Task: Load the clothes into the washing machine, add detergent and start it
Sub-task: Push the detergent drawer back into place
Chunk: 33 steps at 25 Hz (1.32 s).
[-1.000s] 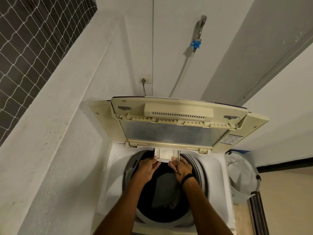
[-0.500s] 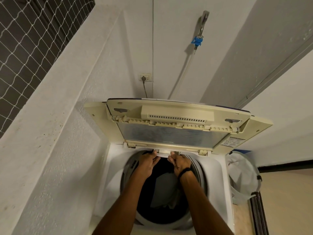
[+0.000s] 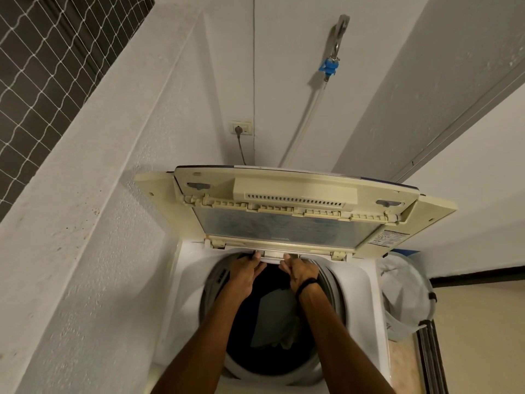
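A white top-loading washing machine stands in a corner with its cream folding lid raised. Grey clothes lie in the dark drum. At the back rim of the drum, under the lid, a small pale detergent drawer is almost flush with the machine. My left hand and my right hand reach over the drum side by side. The fingertips of both press against the drawer's front. A black band circles my right wrist.
A white mesh laundry basket stands to the right of the machine. On the wall behind are a socket with a plug in it and a tap with a blue fitting and hose. A wall runs close along the left.
The detergent drawer stuck out over the drum a second ago. Both hands have pushed it back under the lid, moving away from me with it.
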Each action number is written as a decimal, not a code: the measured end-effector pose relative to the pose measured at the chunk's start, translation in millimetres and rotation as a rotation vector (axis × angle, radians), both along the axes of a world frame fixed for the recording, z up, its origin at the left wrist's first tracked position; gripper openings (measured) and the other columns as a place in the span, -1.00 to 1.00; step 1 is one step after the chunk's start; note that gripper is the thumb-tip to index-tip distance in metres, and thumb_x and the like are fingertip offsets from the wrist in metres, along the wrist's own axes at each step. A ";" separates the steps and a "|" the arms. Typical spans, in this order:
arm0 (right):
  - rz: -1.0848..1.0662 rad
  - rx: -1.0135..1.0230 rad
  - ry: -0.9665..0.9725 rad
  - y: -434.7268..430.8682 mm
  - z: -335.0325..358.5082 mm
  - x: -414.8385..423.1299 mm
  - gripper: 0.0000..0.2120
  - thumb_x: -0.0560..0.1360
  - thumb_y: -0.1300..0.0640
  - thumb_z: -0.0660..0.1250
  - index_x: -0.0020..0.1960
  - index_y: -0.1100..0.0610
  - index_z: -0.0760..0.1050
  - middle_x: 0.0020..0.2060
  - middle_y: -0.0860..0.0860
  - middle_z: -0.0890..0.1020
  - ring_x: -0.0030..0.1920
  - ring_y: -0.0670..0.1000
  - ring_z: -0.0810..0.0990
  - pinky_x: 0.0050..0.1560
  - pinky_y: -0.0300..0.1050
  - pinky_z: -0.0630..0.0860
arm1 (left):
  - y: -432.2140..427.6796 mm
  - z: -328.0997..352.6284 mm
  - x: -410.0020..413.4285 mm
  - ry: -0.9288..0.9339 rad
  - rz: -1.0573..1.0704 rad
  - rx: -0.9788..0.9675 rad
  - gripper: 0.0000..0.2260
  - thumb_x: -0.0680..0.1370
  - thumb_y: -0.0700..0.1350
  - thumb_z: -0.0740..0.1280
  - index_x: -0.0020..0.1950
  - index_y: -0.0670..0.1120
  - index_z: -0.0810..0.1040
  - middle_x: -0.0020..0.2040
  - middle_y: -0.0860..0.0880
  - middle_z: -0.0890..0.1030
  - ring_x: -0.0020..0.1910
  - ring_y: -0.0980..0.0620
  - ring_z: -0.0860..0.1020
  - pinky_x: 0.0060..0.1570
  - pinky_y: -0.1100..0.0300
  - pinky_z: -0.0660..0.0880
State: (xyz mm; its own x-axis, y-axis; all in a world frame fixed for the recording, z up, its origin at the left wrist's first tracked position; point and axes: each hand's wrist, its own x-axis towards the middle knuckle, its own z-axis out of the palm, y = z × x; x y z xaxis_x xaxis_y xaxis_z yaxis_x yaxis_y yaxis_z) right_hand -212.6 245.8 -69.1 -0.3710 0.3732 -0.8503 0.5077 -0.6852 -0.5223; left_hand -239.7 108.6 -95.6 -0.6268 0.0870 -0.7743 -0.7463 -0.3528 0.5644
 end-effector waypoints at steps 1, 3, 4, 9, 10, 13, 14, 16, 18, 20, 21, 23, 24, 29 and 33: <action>0.011 0.006 -0.006 -0.3 -0.5 0.9 -0.85 0.51 0.44 0.29 -0.21 0.30 0.52 -0.32 0.13 0.59 -0.47 -0.01 0.50 -0.28 -0.08 0.57 | -0.7 -0.1 1.3 0.007 -0.007 -0.004 -0.70 0.59 -0.23 0.35 0.30 -0.31 0.49 0.28 -0.22 0.57 0.28 -0.16 0.54 0.26 0.04 0.50; 0.026 0.013 -0.032 -0.3 1.0 2.0 -0.88 0.51 0.39 0.33 -0.21 0.31 0.54 -0.35 0.12 0.59 -0.48 -0.02 0.49 -0.24 -0.09 0.56 | 0.2 0.8 3.1 0.020 0.009 -0.005 -0.71 0.59 -0.23 0.34 0.29 -0.30 0.50 0.27 -0.22 0.57 0.28 -0.17 0.54 0.23 0.05 0.51; 0.032 0.017 -0.037 0.2 1.5 1.6 -0.89 0.51 0.38 0.33 -0.19 0.31 0.55 -0.37 0.11 0.59 -0.49 -0.02 0.49 -0.24 -0.09 0.56 | 1.4 1.5 3.1 0.027 0.018 -0.003 -0.72 0.59 -0.23 0.34 0.28 -0.29 0.50 0.26 -0.22 0.57 0.28 -0.17 0.54 0.22 0.06 0.51; 0.057 0.033 -0.079 1.4 3.8 -2.2 -0.91 0.49 0.38 0.35 -0.19 0.32 0.57 -0.44 0.11 0.53 -0.54 -0.02 0.44 -0.33 -0.10 0.53 | 2.9 -4.4 -0.2 0.001 0.008 -0.029 -0.81 0.58 -0.21 0.36 0.17 -0.23 0.54 0.24 -0.22 0.58 0.24 -0.17 0.56 0.19 0.07 0.52; 0.058 0.043 -0.083 1.2 3.8 -3.7 -0.88 0.48 0.37 0.36 -0.23 0.29 0.56 -0.48 0.09 0.51 -0.56 -0.02 0.44 -0.37 -0.11 0.51 | 3.3 -5.9 -1.2 -0.001 0.006 -0.028 -0.83 0.58 -0.21 0.36 0.16 -0.22 0.55 0.24 -0.21 0.58 0.24 -0.17 0.57 0.19 0.07 0.52; 0.044 0.050 -0.100 -2.3 3.7 -7.8 -0.87 0.51 0.38 0.33 -0.22 0.29 0.54 -0.52 0.07 0.51 -0.58 -0.03 0.44 -0.41 -0.13 0.50 | 2.6 -2.6 -3.4 -0.004 -0.004 -0.008 -0.74 0.60 -0.21 0.34 0.27 -0.27 0.51 0.24 -0.16 0.58 0.20 -0.12 0.57 0.17 0.08 0.52; 0.034 0.046 -0.092 -3.2 3.5 -7.8 -0.87 0.52 0.38 0.32 -0.21 0.30 0.54 -0.51 0.07 0.52 -0.57 -0.02 0.45 -0.41 -0.13 0.50 | 1.1 -2.3 -3.4 -0.003 -0.010 0.005 -0.71 0.60 -0.21 0.34 0.29 -0.28 0.50 0.23 -0.16 0.58 0.18 -0.12 0.58 0.17 0.08 0.53; 0.031 0.051 -0.064 -5.7 6.3 -4.1 -0.84 0.53 0.37 0.31 -0.22 0.27 0.53 -0.49 0.07 0.51 -0.54 -0.01 0.44 -0.38 -0.11 0.51 | -3.3 -2.4 -1.2 0.012 -0.031 0.027 -0.72 0.60 -0.20 0.35 0.28 -0.27 0.52 0.23 -0.16 0.60 0.16 -0.11 0.60 0.23 0.04 0.53; 0.010 0.064 -0.002 -8.8 8.9 1.2 -0.86 0.54 0.35 0.33 -0.20 0.27 0.54 -0.42 0.09 0.55 -0.42 0.02 0.51 -0.23 -0.05 0.56 | -6.5 1.1 0.7 0.025 -0.049 0.053 -0.73 0.60 -0.19 0.35 0.26 -0.27 0.53 0.24 -0.17 0.60 0.18 -0.11 0.60 0.31 0.00 0.48; -0.022 0.052 0.066 -12.6 13.3 7.5 -0.92 0.53 0.38 0.33 -0.14 0.29 0.53 -0.32 0.11 0.60 -0.28 0.04 0.58 -0.05 -0.04 0.59 | -6.5 0.9 2.2 0.035 -0.028 0.068 -0.74 0.59 -0.22 0.35 0.26 -0.29 0.52 0.26 -0.21 0.59 0.23 -0.14 0.58 0.35 -0.02 0.45; -0.053 0.028 0.102 -12.9 11.0 8.2 -0.94 0.53 0.41 0.32 -0.11 0.31 0.53 -0.27 0.11 0.61 -0.24 0.04 0.59 -0.01 -0.05 0.60 | -5.5 2.8 2.2 0.047 -0.018 0.068 -0.74 0.60 -0.23 0.34 0.25 -0.31 0.52 0.27 -0.23 0.58 0.25 -0.16 0.57 0.36 -0.03 0.44; -0.081 0.001 0.137 -12.6 7.8 8.8 -0.87 0.51 0.49 0.26 -0.13 0.33 0.51 -0.29 0.13 0.55 -0.27 0.03 0.56 -0.16 -0.15 0.61 | -3.7 6.6 -0.3 0.059 -0.005 0.042 -0.76 0.59 -0.26 0.34 0.23 -0.32 0.51 0.26 -0.25 0.57 0.24 -0.17 0.56 0.34 -0.04 0.45; -0.075 -0.004 0.141 -11.4 7.7 6.7 -0.80 0.50 0.53 0.22 -0.19 0.31 0.48 -0.33 0.13 0.50 -0.32 0.02 0.51 -0.29 -0.20 0.57 | -2.6 5.5 -1.0 0.057 0.002 0.029 -0.76 0.59 -0.26 0.34 0.23 -0.33 0.51 0.25 -0.26 0.57 0.22 -0.17 0.56 0.33 -0.04 0.46; -0.126 -0.112 0.087 -5.3 -2.3 -7.5 -0.72 0.55 0.48 0.10 -0.24 0.23 0.42 -0.30 0.16 0.47 -0.33 0.04 0.50 -0.32 -0.19 0.52 | -2.7 -0.3 0.9 0.050 -0.014 0.024 -0.75 0.59 -0.21 0.35 0.21 -0.34 0.52 0.21 -0.25 0.59 0.25 -0.19 0.57 0.30 0.00 0.48; -0.228 -0.118 0.077 3.4 -6.9 -1.5 -0.72 0.63 0.31 0.15 0.31 0.31 0.42 0.23 0.20 0.56 0.13 0.14 0.60 0.26 -0.03 0.51 | -5.8 -1.1 3.3 0.093 -0.037 0.047 -0.75 0.60 -0.19 0.35 0.20 -0.33 0.54 0.18 -0.26 0.60 0.23 -0.18 0.58 0.34 -0.06 0.47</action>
State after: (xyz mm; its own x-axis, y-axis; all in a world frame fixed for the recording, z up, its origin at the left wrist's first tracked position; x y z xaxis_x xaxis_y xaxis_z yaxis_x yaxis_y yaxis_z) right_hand -214.1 249.2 -76.0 -0.3542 0.3549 -0.8652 0.2947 -0.8357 -0.4634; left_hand -236.4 102.8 -96.8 -0.6916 0.1463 -0.7073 -0.7044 -0.3533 0.6157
